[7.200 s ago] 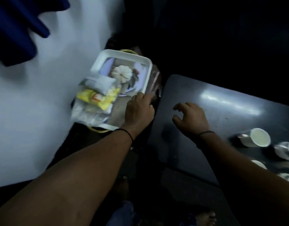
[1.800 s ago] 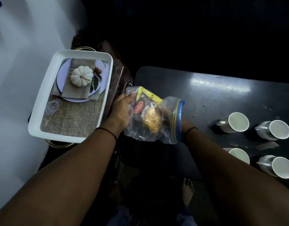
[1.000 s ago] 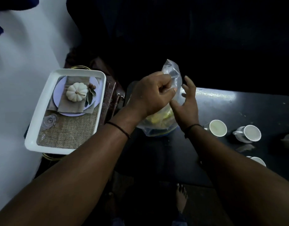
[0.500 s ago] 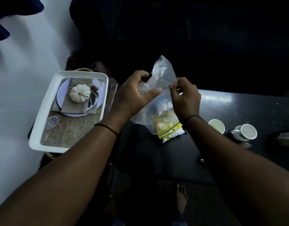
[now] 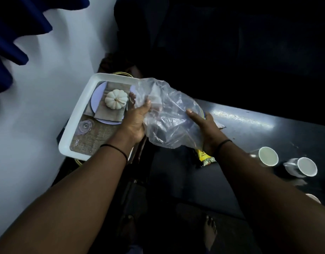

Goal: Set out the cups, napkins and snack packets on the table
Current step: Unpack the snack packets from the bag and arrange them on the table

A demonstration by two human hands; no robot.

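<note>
I hold a clear plastic zip bag [image 5: 167, 114] in both hands above the left end of the dark table [image 5: 249, 129]. My left hand [image 5: 136, 121] grips its left side. My right hand [image 5: 203, 131] grips its right edge, where the blue zip strip shows. The bag looks empty. A yellow snack packet [image 5: 203, 157] lies on the table under my right wrist, partly hidden. Two white cups [image 5: 268, 155] [image 5: 302, 166] lie on their sides at the right. The rim of a third cup [image 5: 313, 197] shows at the right edge.
A white tray [image 5: 79, 114] stands left of the table, with a printed picture of a plate, a white pumpkin and burlap on its base. A white wall lies to the left, blue cloth at top left. My bare feet show on the floor below.
The bag has swung from hanging upright to lying sideways toward the tray, and the snack packets have dropped out of it onto the table. Both hands have kept hold of it.
</note>
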